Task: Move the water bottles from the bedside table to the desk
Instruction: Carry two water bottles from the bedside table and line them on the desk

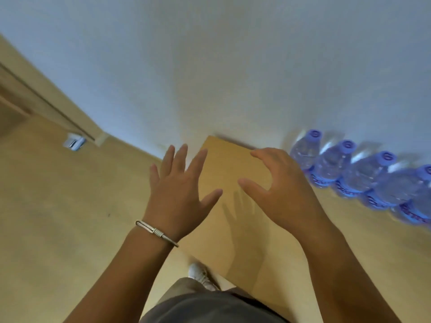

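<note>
Several clear water bottles (356,173) with purple caps and blue labels stand in a row along the white wall, on a light wooden tabletop (228,206) at the right. My left hand (179,190) hovers with spread, straight fingers over the tabletop's left edge and holds nothing. My right hand (277,187) hovers above the tabletop with fingers loosely curved, just left of the nearest bottle (305,150), and holds nothing. The view is blurred by motion.
A white wall (210,66) rises behind the table. Light wooden floor (58,217) lies to the left, with a wooden door frame (35,96) and a small white and blue object (74,142) at its base. My shoe (200,273) shows below the table edge.
</note>
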